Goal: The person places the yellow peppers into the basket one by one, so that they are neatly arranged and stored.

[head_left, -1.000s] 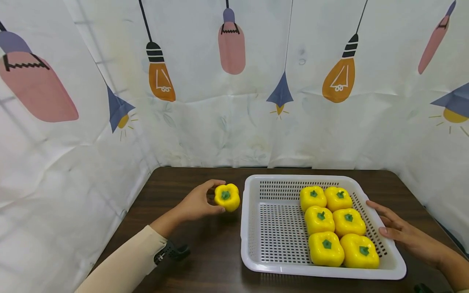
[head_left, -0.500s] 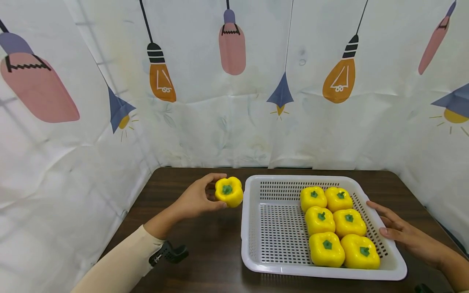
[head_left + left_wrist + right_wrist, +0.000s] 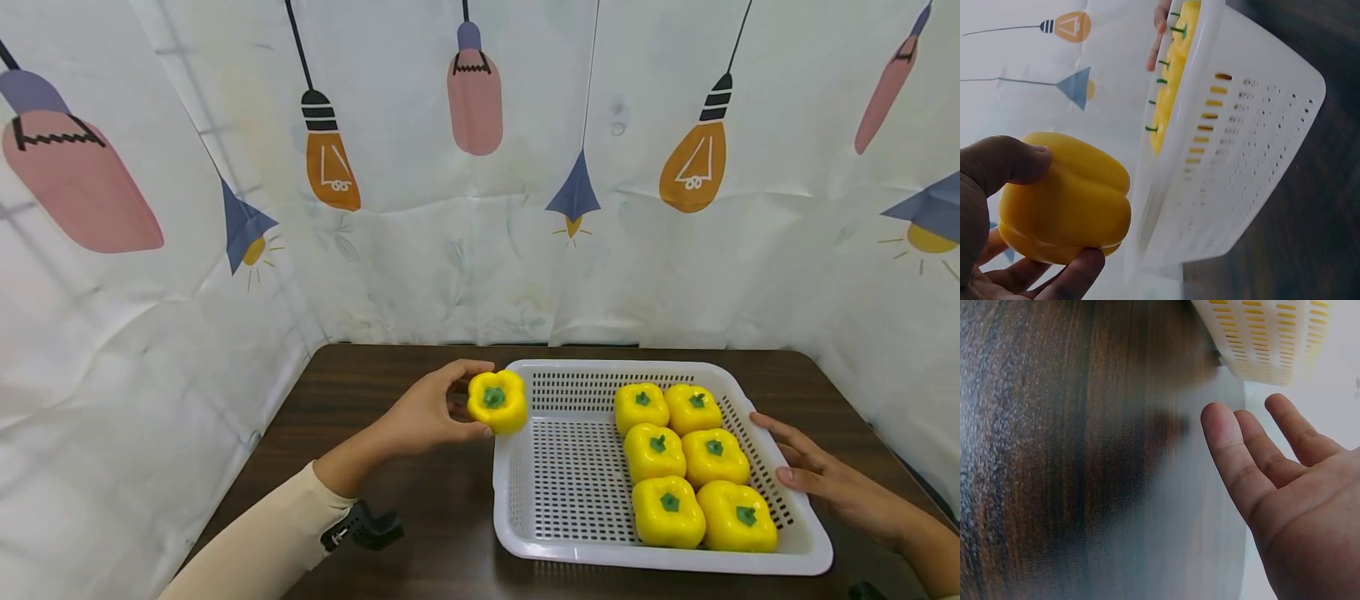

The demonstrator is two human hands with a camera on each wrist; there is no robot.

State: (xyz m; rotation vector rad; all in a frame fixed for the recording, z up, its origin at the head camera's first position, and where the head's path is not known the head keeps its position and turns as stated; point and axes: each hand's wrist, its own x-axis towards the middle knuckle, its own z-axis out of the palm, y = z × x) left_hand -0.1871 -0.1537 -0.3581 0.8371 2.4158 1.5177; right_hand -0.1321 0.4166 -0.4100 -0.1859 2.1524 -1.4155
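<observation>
My left hand (image 3: 431,412) grips a yellow bell pepper (image 3: 497,402) with a green stem, held in the air just over the left rim of a white perforated basket (image 3: 517,500). The left wrist view shows thumb and fingers curled round that pepper (image 3: 1063,197) beside the basket wall (image 3: 1235,150). Several more yellow peppers (image 3: 693,462) sit in two rows in the basket's right half. My right hand (image 3: 813,471) rests flat with straight fingers against the basket's right rim; in the right wrist view its fingers (image 3: 1254,462) hover over the dark table (image 3: 1054,450).
The basket stands on a dark wooden table (image 3: 420,517). A white curtain printed with light bulbs (image 3: 480,167) closes off the back and both sides. A small black device (image 3: 371,529) is at my left sleeve.
My left hand lifted the pepper off the table and carried it right, from beside the basket to over its left rim. The right hand stayed put.
</observation>
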